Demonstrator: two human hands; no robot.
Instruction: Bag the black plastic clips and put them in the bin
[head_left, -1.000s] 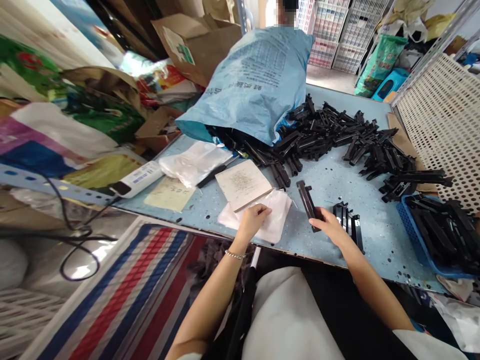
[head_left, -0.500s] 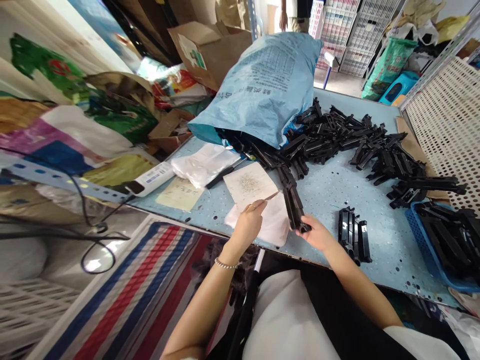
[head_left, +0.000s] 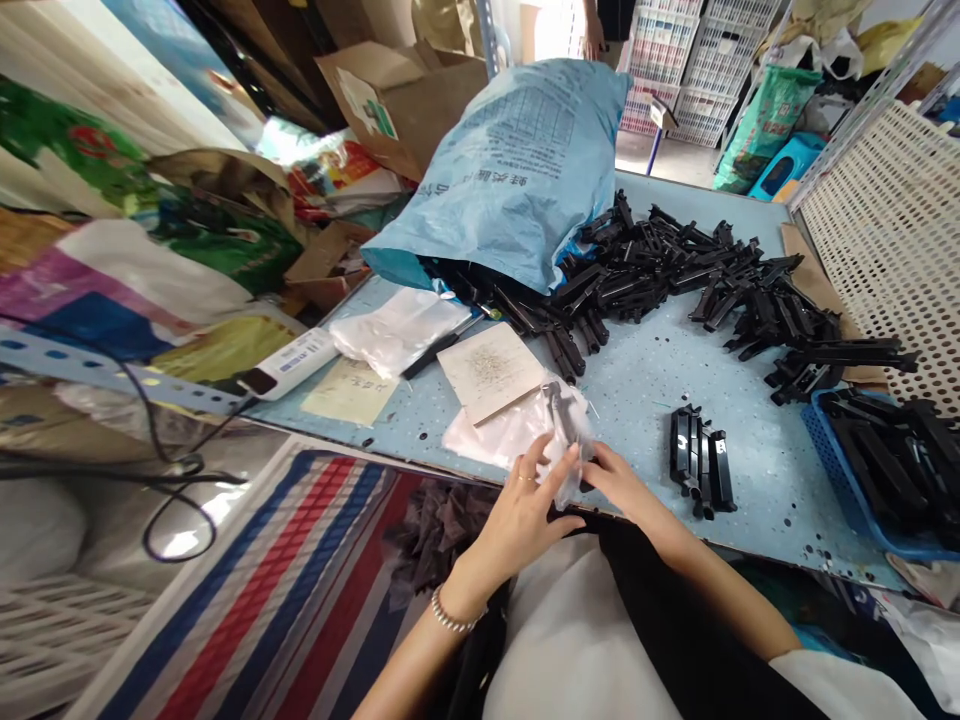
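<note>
A long black plastic part [head_left: 556, 405] shows through a thin clear plastic bag [head_left: 576, 410] at the table's front edge. My left hand [head_left: 529, 500] lies over the bag from the left, its fingers bent onto the film and the thumb sticking out. At the near end of the part, my right hand [head_left: 619, 485] grips it, partly covered by the film. Under and left of the bag lies a stack of flat clear bags [head_left: 480, 440], weighed down by a speckled square board [head_left: 491, 370]. Several black parts [head_left: 701, 460] stand in a group right of my right hand.
A large blue sack [head_left: 517, 170] lies with its mouth spilling black parts [head_left: 667, 260] across the table [head_left: 630, 380]. A blue basket [head_left: 829, 450] of such parts stands at the right. More folded plastic bags [head_left: 397, 330] lie left. Someone's hand [head_left: 594, 38] shows at the back.
The black part has come down toward me and is now inside a clear bag. My left hand has moved right, from the bag stack onto that bag. The view has shifted slightly.
</note>
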